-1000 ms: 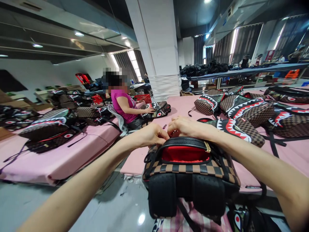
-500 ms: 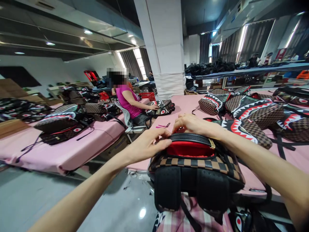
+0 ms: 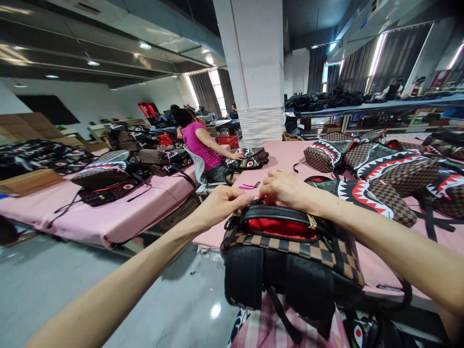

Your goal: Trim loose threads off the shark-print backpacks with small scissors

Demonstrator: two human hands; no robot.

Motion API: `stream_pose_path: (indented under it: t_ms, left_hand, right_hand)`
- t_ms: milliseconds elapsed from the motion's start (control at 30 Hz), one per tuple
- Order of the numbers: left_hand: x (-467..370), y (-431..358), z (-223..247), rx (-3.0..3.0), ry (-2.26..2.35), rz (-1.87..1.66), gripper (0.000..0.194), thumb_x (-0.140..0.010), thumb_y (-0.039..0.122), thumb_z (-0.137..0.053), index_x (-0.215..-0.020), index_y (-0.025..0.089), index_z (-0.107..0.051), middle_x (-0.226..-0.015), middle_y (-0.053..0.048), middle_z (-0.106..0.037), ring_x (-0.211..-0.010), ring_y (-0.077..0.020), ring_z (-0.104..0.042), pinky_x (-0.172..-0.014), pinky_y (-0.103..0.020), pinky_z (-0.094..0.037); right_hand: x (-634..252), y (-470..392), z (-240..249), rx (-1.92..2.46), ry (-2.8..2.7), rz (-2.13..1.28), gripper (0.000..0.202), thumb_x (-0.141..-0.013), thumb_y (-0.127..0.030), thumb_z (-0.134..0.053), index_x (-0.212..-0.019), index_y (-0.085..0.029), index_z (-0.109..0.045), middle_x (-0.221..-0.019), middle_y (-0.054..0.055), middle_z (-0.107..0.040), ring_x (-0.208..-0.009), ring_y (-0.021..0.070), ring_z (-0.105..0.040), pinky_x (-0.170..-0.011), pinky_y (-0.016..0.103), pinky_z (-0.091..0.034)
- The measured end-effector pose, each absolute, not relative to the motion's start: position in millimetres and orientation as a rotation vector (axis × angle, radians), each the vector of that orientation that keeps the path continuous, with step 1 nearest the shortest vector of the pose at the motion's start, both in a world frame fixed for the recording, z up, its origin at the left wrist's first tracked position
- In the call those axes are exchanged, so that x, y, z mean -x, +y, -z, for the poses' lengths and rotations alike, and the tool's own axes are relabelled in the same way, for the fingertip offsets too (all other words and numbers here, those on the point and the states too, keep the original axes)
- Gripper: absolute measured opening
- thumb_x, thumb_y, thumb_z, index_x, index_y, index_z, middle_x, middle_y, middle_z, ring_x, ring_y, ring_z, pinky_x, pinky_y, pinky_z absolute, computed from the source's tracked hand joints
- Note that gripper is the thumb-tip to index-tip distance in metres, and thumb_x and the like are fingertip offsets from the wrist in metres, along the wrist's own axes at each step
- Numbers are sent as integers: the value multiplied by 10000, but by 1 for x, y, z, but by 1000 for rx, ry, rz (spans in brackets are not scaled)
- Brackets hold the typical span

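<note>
At the near edge of the pink-covered surface (image 3: 282, 157), the checkered backpack (image 3: 281, 244) sits right in front of me, its padded shoulder straps (image 3: 243, 278) hanging toward my plaid cloth (image 3: 253, 328). The top is parted, showing red lining (image 3: 281, 228), with a gold zipper pull (image 3: 312, 221) at the right. My left hand (image 3: 224, 205) is narrow at the bag's far top edge, thumb and forefinger close together; whether they grip anything, I can't tell. My right hand (image 3: 284, 191) is curled beside it, fingertips hidden, so its hold is unclear too. I'd work with small fingertip movements, keep the rim evenly supported and avoid dragging the bag by its lining. Beyond lie magenta strips (image 3: 247, 186); shark-mouth backpacks (image 3: 395, 166) rest to the right, and a seated co-worker (image 3: 201, 145) touches another bag (image 3: 255, 158).
</note>
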State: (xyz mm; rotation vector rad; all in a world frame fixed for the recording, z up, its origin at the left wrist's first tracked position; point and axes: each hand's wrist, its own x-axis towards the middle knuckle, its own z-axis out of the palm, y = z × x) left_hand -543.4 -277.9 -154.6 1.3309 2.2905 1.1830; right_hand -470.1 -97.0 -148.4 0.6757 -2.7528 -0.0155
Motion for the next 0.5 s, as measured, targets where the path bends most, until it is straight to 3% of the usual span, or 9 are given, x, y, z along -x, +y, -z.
stream_pose_path:
  t_ms: [100,200,333,500]
  left_hand:
    - [541,-273,146,-1367,2281,-1014,300,-699,412,-589,-584,146,-513,-460,74,-351,-440,-55,-293,-426,-183,-203]
    - [530,-272,141,-1414,2107,-747,242,-717,390,-592,-713,148,-594,-503,58,-477,-463,-73,-398,-451,-176,-286]
    - [501,-285,154,-1759,1923,-404,322,-642,404,-704,-874,186,-652,-718,14,-611,-631,-113,-528,-564,-187,-366]
    - [478,-303,195,-1898,2072,-482,213,-826,377,-530,-855,193,-635,-821,-14,-607,-737,-130,-555,-642,-203,-385]
  right_hand:
    - [477,-89,161,-649,-2717,-75,170,-792,-132,-507,-762,-126,-674,-731,95,-624,-782,196,-498,-727,332,-317]
    - [474,-67,164,-499,-2519,-661,169,-810,-223,-511,-840,-145,-658,-762,61,-618,-729,162,-517,-699,304,-364]
    - [439,-39,149,-146,-1963,-1360,295,-836,-434,-490,-943,-185,-605,-696,-7,-515,-576,100,-453,-576,251,-380]
    - [388,-40,159,47,-2006,-1486,369,-737,-523,-609,-822,-164,-612,-558,-48,-390,-485,77,-358,-464,226,-309]
